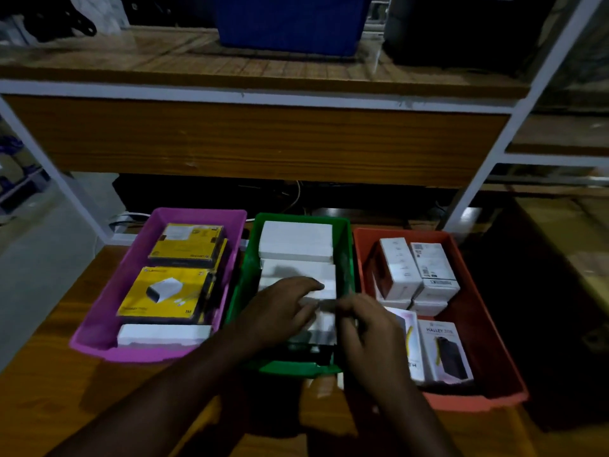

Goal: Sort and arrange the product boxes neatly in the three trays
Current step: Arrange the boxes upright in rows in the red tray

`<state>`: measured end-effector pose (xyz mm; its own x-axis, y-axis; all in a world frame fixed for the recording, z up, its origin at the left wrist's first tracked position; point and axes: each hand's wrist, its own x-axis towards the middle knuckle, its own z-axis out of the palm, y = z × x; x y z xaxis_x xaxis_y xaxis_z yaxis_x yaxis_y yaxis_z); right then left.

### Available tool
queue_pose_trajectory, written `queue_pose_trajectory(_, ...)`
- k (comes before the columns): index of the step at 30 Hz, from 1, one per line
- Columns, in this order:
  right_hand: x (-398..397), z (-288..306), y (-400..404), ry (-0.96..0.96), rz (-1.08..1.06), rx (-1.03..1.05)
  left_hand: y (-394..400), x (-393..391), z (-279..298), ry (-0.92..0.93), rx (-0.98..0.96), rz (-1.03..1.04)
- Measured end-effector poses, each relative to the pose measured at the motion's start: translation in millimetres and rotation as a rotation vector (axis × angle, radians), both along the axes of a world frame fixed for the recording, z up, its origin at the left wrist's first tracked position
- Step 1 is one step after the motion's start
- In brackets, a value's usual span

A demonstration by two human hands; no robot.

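Three trays stand side by side on a wooden table. The pink tray [99, 328] on the left holds yellow product boxes [164, 293] and a white box [161, 334] at its front. The green tray [346, 258] in the middle holds white boxes [295, 242]. The orange tray [487, 367] on the right holds several white boxes, some upright [400, 268], one marked HALLEY [443, 351]. Both hands reach into the green tray. My left hand [283, 308] lies over a small white box [321, 319], and my right hand [365, 328] grips that box from the right.
A wooden shelf with a white metal frame [250, 94] hangs over the back of the table. A blue crate [290, 24] and dark items stand on it. Cables [296, 196] run behind the trays. Bare table wood [49, 407] shows at the front left.
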<state>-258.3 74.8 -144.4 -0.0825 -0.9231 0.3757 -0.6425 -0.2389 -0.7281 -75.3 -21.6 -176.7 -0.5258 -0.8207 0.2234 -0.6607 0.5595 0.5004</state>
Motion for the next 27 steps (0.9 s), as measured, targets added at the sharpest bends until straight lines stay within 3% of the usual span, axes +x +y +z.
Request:
queue_pose_trajectory(5,-73,5,-11,-0.133,-0.355,0.110,-3,-47,12,0.108,0.023,-0.093)
queue_pose_trajectory(10,-113,-13,-79,0.422,-0.391,0.400,-27,-106,29,0.176,0.061,-0.029)
queue_pose_trajectory(12,-108,-12,-87,0.606,-0.419,0.408,-37,-123,37,0.173,0.086,0.012)
queue_pose_trajectory(14,-105,-12,-89,0.618,-0.384,0.379,-44,-139,42,0.107,0.188,0.052)
queue_pose_trajectory(18,-122,-17,-83,0.440,-0.258,0.333,-51,-171,47,-0.092,0.314,0.139)
queue_pose_trajectory(22,-159,-24,-84,0.595,-0.338,0.138,-56,-195,45,-0.268,0.397,0.157)
queue_pose_trajectory(27,-177,-38,-94,0.629,-0.223,0.346,-66,-214,28,-0.152,0.524,0.311)
